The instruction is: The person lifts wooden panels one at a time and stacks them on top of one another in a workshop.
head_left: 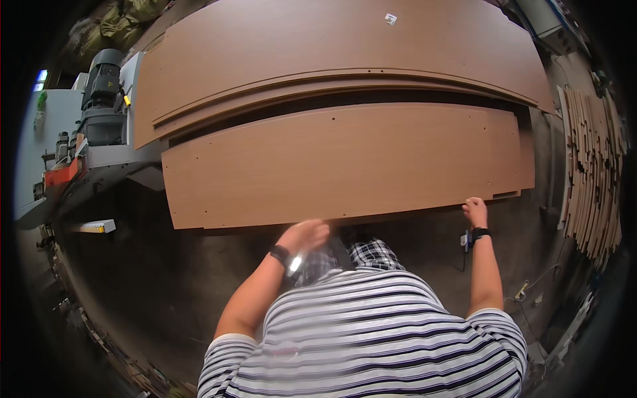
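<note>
A long wood-brown panel (345, 166) with small drilled holes lies crosswise in front of me, on top of a similar board. At its near edge, left of the middle, my left hand (305, 234) is closed with its fingers curled in, slightly blurred. Farther right, my right hand (475, 211) is closed like a fist right at the same edge. Whether either hand grips the edge or something small cannot be made out. Beyond a dark gap lie larger brown boards (345, 46), stacked with their near edges stepped.
A grey motor (104, 79) on a machine stands at the left. Many thin wooden strips (590, 166) are piled at the right. A white label (391, 20) lies on the far boards. Cables and a small socket (523, 290) are on the floor at the lower right.
</note>
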Demonstrator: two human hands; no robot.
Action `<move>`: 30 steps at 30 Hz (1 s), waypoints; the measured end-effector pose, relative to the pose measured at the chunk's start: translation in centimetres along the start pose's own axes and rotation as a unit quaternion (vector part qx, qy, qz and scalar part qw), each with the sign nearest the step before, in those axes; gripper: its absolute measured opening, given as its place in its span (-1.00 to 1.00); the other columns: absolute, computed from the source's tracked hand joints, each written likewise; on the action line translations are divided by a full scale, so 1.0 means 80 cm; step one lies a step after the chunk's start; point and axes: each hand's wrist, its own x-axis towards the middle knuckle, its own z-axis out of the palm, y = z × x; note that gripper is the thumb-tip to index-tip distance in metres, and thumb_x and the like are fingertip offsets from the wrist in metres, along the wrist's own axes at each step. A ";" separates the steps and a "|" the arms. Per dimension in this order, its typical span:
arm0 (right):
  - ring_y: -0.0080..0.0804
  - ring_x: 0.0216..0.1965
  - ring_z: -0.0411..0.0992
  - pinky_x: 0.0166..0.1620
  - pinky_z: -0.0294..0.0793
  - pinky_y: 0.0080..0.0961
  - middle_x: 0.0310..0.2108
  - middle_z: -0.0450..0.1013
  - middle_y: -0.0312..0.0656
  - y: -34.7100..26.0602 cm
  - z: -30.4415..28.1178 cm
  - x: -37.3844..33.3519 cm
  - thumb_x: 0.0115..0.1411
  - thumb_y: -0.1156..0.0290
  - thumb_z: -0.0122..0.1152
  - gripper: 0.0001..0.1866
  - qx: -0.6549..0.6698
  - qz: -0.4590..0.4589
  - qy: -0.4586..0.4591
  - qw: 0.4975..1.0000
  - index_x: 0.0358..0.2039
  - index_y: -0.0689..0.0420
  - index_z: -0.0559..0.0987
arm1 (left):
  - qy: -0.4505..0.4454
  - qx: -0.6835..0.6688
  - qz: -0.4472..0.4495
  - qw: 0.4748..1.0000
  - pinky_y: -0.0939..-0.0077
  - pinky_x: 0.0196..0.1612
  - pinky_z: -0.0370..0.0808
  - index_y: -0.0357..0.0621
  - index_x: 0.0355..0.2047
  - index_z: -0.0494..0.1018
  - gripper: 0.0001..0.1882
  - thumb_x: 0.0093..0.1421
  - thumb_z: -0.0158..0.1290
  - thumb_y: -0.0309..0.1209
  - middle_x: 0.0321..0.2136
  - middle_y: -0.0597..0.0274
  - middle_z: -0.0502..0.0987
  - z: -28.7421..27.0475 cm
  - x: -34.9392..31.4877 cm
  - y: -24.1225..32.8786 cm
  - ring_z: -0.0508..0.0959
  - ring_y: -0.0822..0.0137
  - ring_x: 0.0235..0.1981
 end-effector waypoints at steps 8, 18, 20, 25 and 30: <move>-0.55 -0.48 0.41 -0.42 0.38 -0.65 -0.48 0.41 -0.26 -0.029 0.230 -0.139 0.05 0.38 0.06 -0.80 -0.053 -0.045 -0.347 0.935 -0.37 0.24 0.43 | 0.190 0.055 0.250 0.948 0.25 -0.03 0.31 -0.24 -0.02 0.16 -0.63 0.20 -0.22 -0.32 -0.10 0.00 0.34 -0.127 -0.097 0.046 0.39 0.17 -0.10; -0.51 -0.52 0.42 -0.41 0.40 -0.64 -0.50 0.43 -0.21 -0.033 0.275 -0.161 0.01 0.39 0.07 -0.80 -0.196 -0.148 -0.350 0.904 -0.42 0.28 0.45 | 0.411 -0.002 0.274 0.870 0.32 -0.20 0.39 -0.15 -0.12 0.26 -0.72 0.17 -0.21 -0.36 -0.24 0.11 0.45 -0.278 -0.215 -0.029 0.49 0.24 -0.26; -0.52 -0.55 0.42 -0.45 0.39 -0.64 -0.55 0.43 -0.22 -0.030 0.269 -0.142 -0.02 0.40 0.06 -0.81 -0.208 -0.137 -0.310 0.917 -0.44 0.27 0.46 | 0.402 -0.009 0.272 0.874 0.32 -0.19 0.39 -0.15 -0.13 0.28 -0.72 0.16 -0.20 -0.35 -0.24 0.11 0.45 -0.283 -0.219 -0.038 0.49 0.24 -0.26; -0.54 -0.61 0.39 -0.55 0.36 -0.64 -0.61 0.41 -0.22 -0.034 0.265 -0.108 -0.01 0.39 0.04 -0.82 -0.197 -0.127 -0.249 0.940 -0.51 0.27 0.46 | 0.367 0.006 0.300 0.881 0.30 -0.16 0.39 -0.18 -0.12 0.27 -0.71 0.15 -0.21 -0.36 -0.19 0.06 0.42 -0.267 -0.206 -0.037 0.46 0.23 -0.21; -0.52 -0.61 0.40 -0.54 0.35 -0.63 -0.61 0.41 -0.21 -0.069 0.279 -0.121 0.01 0.37 0.05 -0.79 -0.178 -0.169 -0.251 0.936 -0.48 0.29 0.46 | 0.365 0.101 0.286 0.880 0.47 -0.23 0.43 -0.19 -0.11 0.28 -0.68 0.18 -0.19 -0.30 -0.23 0.17 0.43 -0.238 -0.191 -0.017 0.47 0.34 -0.28</move>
